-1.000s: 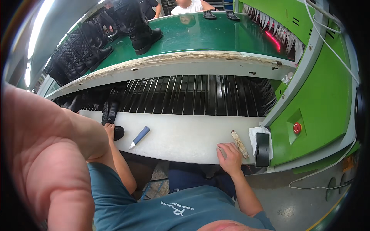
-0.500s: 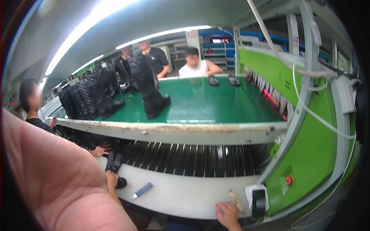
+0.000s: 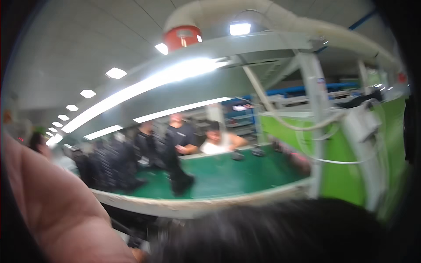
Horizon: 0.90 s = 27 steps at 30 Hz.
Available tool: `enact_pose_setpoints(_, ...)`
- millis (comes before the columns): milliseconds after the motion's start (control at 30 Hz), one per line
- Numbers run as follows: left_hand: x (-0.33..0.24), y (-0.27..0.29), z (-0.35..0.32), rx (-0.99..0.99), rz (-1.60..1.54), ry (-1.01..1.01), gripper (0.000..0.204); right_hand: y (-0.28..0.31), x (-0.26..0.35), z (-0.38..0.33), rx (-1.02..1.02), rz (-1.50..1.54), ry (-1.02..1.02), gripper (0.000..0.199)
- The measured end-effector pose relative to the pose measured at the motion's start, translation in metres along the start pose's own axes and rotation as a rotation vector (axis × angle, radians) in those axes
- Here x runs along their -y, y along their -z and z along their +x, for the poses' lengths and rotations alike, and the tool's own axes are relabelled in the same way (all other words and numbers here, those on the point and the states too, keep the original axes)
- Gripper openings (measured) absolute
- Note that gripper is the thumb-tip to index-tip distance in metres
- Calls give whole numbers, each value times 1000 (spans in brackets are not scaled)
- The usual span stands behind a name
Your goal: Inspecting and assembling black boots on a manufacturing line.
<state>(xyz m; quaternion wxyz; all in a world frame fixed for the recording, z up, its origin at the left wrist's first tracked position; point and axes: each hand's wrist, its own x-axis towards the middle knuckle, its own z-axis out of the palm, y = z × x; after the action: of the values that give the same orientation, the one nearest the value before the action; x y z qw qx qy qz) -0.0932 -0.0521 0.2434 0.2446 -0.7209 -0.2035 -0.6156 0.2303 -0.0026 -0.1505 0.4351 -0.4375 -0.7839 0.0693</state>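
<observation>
Neither hand shows now: left hand and right hand are both below the bottom edge, so I cannot tell whether the fingers are wide, narrow or holding anything. Landmark is the green belt [image 3: 237,175]. Nearest, left of and below it, a bare arm [image 3: 52,206] fills the corner; below it at the centre, a dark blurred mass [image 3: 272,232], hair-like, covers where the worktop should be. On the belt stands a black boot [image 3: 180,182], with a row of dark boots [image 3: 109,168] at its left end. Beyond its far edge are co-workers [image 3: 182,138], to its right a green machine housing [image 3: 342,162], and high above it a pale duct [image 3: 245,13]. Risk, as a judgement: with the head tipped up and the frame smeared, the hands work unseen, so a hand could knock or drop the small black piece, or stray toward the rollers under the belt. Versus a second ago: the white worktop, the black piece at the left hand, the blue pen-like thing and the right hand near the worktop's right end were all visible; now the view has swung up to the ceiling and all of those are out of frame.
</observation>
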Motion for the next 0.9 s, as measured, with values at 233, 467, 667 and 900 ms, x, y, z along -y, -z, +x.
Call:
enact_pose_setpoints(233,12,-8,-3,25,72,98,34,24,31,-5,36,1,-74,25)
enact_pose_setpoints(467,21,-20,-15,25,80,112,33,21,35,0,44,36,-121,24)
enact_pose_setpoints(667,24,-23,-27,6,44,105,32,17,18,10,-29,35,-77,18)
enact_pose_setpoints(900,14,-27,-37,13,31,67,31,20,32,15,-79,105,-90,15)
